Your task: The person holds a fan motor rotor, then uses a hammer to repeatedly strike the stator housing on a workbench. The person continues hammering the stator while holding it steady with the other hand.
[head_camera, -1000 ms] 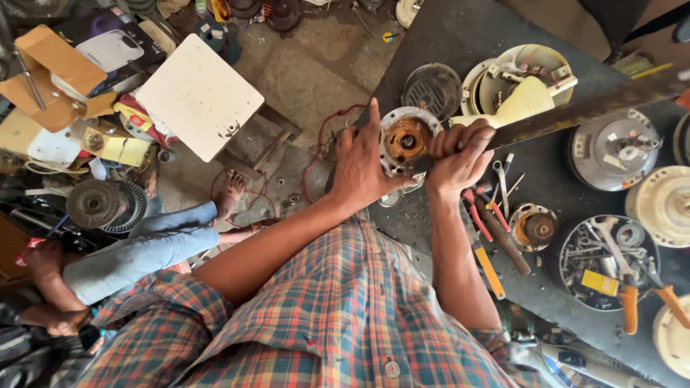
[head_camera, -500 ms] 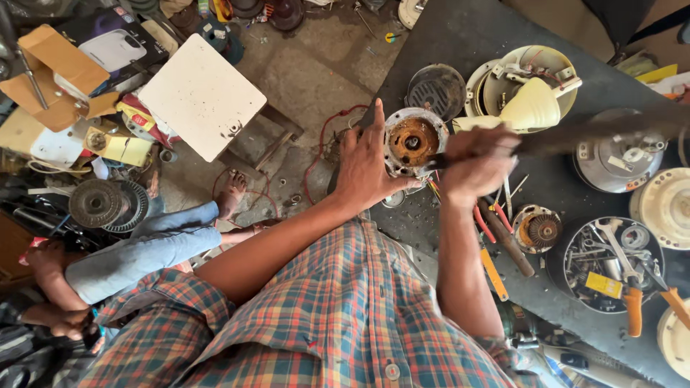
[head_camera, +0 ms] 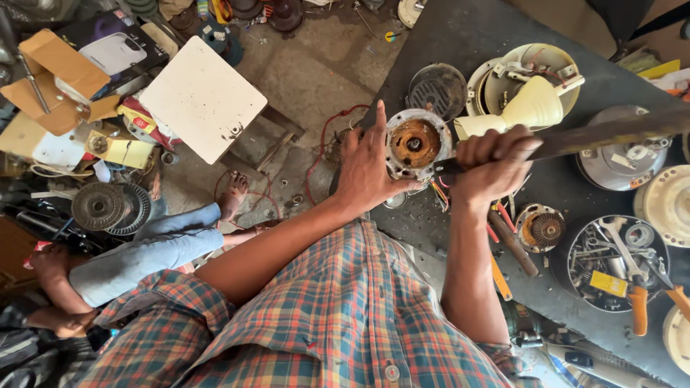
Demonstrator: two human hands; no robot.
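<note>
Now, left hand (head_camera: 370,169) spread steadying round motor housing (head_camera: 417,144), right hand (head_camera: 496,165) fisted around metal bar (head_camera: 611,133).

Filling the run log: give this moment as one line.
left hand: steadies round motor housing | right hand: grips long flat bar | surface: dark bench

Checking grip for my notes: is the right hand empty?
No, the right hand is closed around a long dark bar beside the round motor.
</note>
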